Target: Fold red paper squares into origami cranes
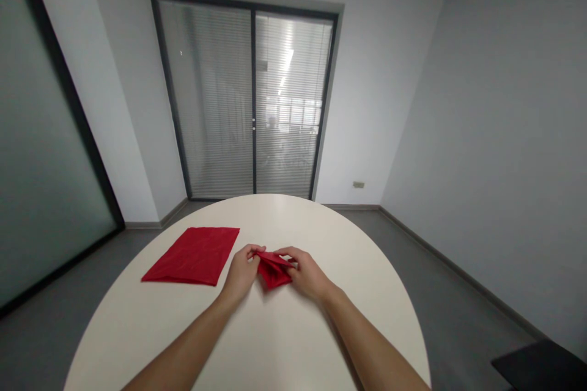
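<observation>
Head view: a small folded red cloth [274, 278] sits directly between the two hands, gripped from both sides.
The left hand [241, 272] pinches its left corner and the right hand [306, 272] its right edge, so neither is nearer; the upper edge spans hand to hand, the folds gape below it, and no clear long axis shows. A larger red cloth [195, 255] lies flat on the round table [284, 214], just left of the left hand, untouched.
</observation>
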Demonstrator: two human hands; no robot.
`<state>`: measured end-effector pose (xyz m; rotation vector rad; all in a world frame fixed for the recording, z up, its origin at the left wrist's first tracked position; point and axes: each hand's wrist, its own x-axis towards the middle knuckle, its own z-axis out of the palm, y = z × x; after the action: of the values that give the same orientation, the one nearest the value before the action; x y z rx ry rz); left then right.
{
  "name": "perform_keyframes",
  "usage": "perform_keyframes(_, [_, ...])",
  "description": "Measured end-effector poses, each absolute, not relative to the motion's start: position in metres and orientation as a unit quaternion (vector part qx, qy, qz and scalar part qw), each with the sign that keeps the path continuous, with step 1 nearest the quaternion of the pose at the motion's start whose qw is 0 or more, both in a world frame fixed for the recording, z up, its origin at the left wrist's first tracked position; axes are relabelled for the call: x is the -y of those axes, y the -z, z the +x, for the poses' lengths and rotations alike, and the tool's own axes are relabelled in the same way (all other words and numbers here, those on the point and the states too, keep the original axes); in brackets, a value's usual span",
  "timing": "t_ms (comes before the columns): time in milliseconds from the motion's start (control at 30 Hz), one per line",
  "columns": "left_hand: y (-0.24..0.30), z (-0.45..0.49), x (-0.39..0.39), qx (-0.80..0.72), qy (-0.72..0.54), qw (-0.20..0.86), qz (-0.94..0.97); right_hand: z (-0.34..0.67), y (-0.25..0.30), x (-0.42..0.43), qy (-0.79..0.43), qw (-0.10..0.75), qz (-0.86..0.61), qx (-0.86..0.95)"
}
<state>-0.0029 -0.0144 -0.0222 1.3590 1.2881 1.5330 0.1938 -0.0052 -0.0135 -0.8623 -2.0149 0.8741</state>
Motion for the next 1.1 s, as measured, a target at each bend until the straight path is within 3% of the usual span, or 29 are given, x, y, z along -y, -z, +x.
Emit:
perform_keyframes(167, [0.025,0.0,0.014,-0.451,-0.604,0.505,0.419,0.195,0.01,0.007,-0.312,0.366,-0.305,0.822])
perform_keyframes(433, [0.018,0.001,0.018,-0.414,-0.627,0.547,0.368,0.205,0.007,0.009,-0.423,0.288,-0.287,0.809])
perform_keyframes(633, [0.012,0.005,0.022,-0.368,-0.642,0.556,0.38,0.198,0.02,-0.002,-0.492,0.411,-0.336,0.69])
perform_keyframes(800, [0.013,0.006,0.022,-0.358,-0.631,0.558,0.402,0.193,0.029,-0.011,-0.553,0.458,-0.33,0.613])
perform_keyframes(867, [0.013,0.004,0.022,-0.388,-0.624,0.525,0.429,0.194,0.029,-0.013,-0.542,0.461,-0.341,0.615])
perform_keyframes(967, [0.014,0.002,0.026,-0.481,-0.595,0.357,0.536,0.195,0.03,-0.016,-0.509,0.46,-0.372,0.625])
perform_keyframes(1100, [0.021,0.008,0.038,-0.503,-0.439,0.176,0.723,0.197,0.037,-0.02,-0.455,0.455,-0.426,0.636])
